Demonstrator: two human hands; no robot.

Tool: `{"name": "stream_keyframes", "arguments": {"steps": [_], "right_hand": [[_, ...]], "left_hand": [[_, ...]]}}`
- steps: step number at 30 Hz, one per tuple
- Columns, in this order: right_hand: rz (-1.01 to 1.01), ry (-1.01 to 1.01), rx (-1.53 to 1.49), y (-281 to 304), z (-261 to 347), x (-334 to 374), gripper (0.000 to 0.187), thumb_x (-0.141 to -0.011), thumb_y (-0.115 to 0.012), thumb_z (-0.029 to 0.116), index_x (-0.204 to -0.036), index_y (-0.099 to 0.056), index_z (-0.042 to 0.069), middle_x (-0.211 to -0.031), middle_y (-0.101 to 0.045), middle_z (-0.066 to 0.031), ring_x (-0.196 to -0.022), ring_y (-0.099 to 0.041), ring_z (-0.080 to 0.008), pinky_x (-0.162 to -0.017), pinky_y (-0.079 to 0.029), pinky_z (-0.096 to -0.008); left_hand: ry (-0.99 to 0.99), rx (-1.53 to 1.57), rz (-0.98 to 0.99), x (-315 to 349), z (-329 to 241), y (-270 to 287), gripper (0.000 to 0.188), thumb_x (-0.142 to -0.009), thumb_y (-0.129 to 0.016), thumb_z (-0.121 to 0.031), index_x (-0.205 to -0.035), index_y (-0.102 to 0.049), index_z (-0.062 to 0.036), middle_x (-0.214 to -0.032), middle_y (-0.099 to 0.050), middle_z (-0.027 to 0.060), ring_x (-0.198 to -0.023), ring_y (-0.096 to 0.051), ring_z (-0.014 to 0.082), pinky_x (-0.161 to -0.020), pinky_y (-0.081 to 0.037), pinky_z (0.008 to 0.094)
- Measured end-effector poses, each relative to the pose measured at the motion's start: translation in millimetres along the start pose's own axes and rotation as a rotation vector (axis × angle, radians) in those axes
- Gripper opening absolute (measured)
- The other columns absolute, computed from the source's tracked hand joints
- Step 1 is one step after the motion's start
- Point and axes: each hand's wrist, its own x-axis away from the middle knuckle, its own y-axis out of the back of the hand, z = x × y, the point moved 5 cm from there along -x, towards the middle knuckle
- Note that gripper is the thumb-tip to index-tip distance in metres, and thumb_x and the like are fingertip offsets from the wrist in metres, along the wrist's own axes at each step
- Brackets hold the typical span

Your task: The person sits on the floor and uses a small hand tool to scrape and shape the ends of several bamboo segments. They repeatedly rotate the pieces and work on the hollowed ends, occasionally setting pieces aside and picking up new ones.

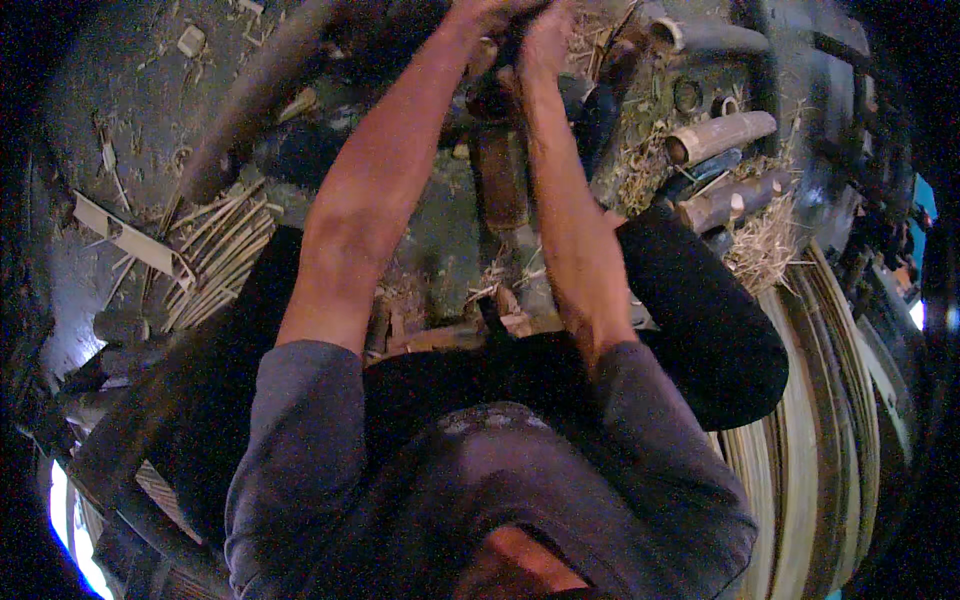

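Observation:
Both my arms reach far forward to the top edge, where my left hand (487, 14) and my right hand (545, 42) are close together and partly cut off by the frame. Their fingers are hidden or blurred, so I cannot see whether they are closed. Something dark shows between the hands, too dim and smeared to name. Below them, between my forearms, stands a brown wooden-looking block (498, 180). Wood chips (505, 300) and shavings are scattered nearer my lap.
Cut bamboo tubes (722, 138) lie at the right among heaps of shavings (765, 245). Long pale strips (800, 430) run along my right side. On the left floor are a bundle of thin sticks (225, 250) and a flat pale slat (135, 243). A blurred dark pole (250, 105) slants across the upper left.

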Motion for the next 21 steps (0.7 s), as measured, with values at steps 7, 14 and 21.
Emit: {"name": "stream_keyframes", "arguments": {"steps": [7,14,21], "right_hand": [[0.722,0.79,0.471,-51,6,13,0.055,-0.095,-0.036,0.043,-0.135,-0.035,0.005,-0.136,-0.039,-0.0156,-0.119,-0.044,-0.0321,-0.096,-0.04,-0.0362],[1.107,-0.348,0.403,-81,1,82,0.055,-0.093,-0.041,0.044,-0.129,-0.044,0.003,-0.122,-0.053,-0.0088,-0.111,-0.048,-0.0209,-0.098,-0.035,-0.0316],[1.007,-0.176,0.543,-91,20,86,0.062,-0.089,-0.047,0.052,-0.127,-0.048,0.004,-0.131,-0.048,-0.0073,-0.12,-0.042,-0.018,-0.101,-0.032,-0.0302]], "left_hand": [[-0.096,-0.429,-0.999,95,-61,16,0.05,-0.091,-0.05,-0.041,-0.124,-0.049,-0.0039,-0.123,-0.052,0.0118,-0.113,-0.05,0.0274,-0.09,-0.042,0.0412],[-0.759,-0.254,-1.352,174,-14,40,0.041,-0.093,-0.046,-0.036,-0.11,-0.05,0.0011,-0.109,-0.054,0.012,-0.097,-0.051,0.0209,-0.084,-0.041,0.0312],[-0.741,-0.032,-1.166,157,-6,68,0.038,-0.094,-0.045,-0.035,-0.11,-0.051,-0.0006,-0.106,-0.055,0.0101,-0.098,-0.049,0.0198,-0.088,-0.039,0.032]]}}
